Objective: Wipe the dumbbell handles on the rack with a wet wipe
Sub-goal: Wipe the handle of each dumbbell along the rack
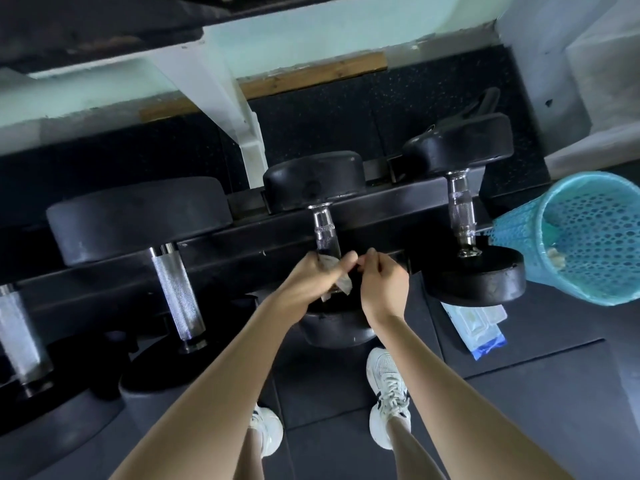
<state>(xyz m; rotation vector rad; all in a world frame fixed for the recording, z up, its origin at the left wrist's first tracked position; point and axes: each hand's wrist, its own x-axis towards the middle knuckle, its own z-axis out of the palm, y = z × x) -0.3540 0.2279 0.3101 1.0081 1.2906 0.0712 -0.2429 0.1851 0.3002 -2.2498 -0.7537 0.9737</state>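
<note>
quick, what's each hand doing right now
Left hand: closed, gripping the wet wipe round the middle dumbbell handle.
Right hand: fingers curled beside the wipe; whether they pinch it cannot be told.

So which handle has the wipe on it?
The second handle from the right; the left hand holds the wet wipe against it, the others are bare.

Glossy knurled metal handle (325,233), matt black rubber heads (313,180), perforated plastic basket (588,233).

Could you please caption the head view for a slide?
Left hand wraps a wet wipe round a dumbbell handle on the rack; right hand alongside.
</note>
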